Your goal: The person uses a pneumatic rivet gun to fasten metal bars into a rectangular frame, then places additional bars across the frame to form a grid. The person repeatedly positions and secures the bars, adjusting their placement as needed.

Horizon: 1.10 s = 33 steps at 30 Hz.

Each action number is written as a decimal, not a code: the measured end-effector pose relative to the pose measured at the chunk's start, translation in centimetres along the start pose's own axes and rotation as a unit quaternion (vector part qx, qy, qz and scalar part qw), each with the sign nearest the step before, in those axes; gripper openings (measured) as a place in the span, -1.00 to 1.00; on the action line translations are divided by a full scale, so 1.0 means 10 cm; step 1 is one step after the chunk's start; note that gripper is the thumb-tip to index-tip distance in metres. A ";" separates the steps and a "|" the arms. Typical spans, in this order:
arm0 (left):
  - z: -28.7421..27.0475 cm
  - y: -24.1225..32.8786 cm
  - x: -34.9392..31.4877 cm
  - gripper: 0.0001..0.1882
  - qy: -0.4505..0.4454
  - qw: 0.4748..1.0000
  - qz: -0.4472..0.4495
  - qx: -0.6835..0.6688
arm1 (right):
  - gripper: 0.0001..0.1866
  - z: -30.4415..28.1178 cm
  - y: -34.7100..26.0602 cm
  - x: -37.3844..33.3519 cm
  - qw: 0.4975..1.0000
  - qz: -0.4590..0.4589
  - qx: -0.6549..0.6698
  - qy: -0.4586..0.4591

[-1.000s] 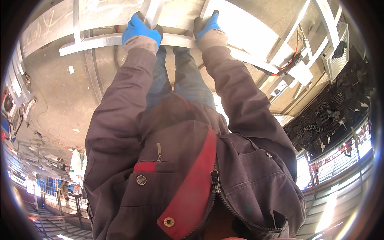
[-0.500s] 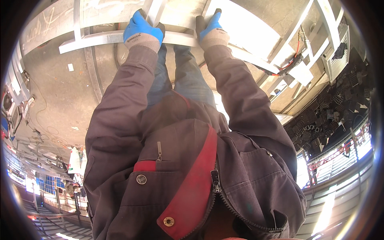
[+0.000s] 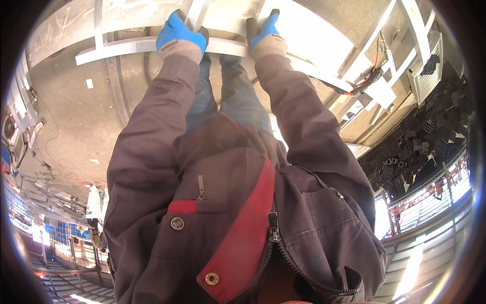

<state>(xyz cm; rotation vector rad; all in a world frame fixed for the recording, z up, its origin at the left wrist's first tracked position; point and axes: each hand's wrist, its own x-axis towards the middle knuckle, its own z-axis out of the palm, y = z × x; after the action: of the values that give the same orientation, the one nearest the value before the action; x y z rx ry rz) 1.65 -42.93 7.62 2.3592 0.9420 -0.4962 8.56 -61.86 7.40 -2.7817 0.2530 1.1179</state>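
My left hand (image 3: 179,34), in a blue glove with dark fingertips and a grey cuff, is closed round a pale metal frame (image 3: 126,48). It holds the frame where a crossbar (image 3: 196,15) meets the long near bar. Further right, my right hand (image 3: 266,34), gloved alike, grips the same frame beside another crossbar, thumb and fingers on either side of it. The undersides of both hands are hidden. My legs (image 3: 243,96) stand just on the near side of the long bar.
A dark strip (image 3: 119,91) runs along the concrete floor at left. More metal framing (image 3: 374,35) with an orange cable (image 3: 375,66) stands at right. Beyond lies a heap of dark grid-like pieces (image 3: 420,142). Cables and equipment (image 3: 30,126) line the far left.
My right hand has shifted slightly left and up, and its forearm has moved a little with it. The left hand keeps its hold, and the frame looks almost unmoved.
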 end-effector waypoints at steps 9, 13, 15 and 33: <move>0.03 0.02 0.00 -0.16 0.011 1.000 -0.001 0.014 | -0.01 -0.10 -0.08 -0.06 0.999 0.026 0.028 -0.031; -0.01 -0.01 0.04 -0.19 -0.039 0.998 -0.035 -0.042 | -0.03 -0.23 -0.04 -0.10 0.998 0.005 0.033 -0.045; -0.06 -0.03 0.03 -0.21 -0.041 0.994 -0.032 -0.100 | -0.05 -0.29 0.05 -0.17 0.999 -0.022 0.025 -0.037; -0.24 1.11 -0.36 -0.30 -0.031 0.871 0.009 -0.491 | -0.44 -0.35 0.76 -1.47 0.875 -0.093 0.473 -0.036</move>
<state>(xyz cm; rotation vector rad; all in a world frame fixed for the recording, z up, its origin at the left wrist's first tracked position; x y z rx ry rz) 7.47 -50.01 15.23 1.4069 0.8495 -0.0302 -1.03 -68.36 19.67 -1.8375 0.3826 0.7448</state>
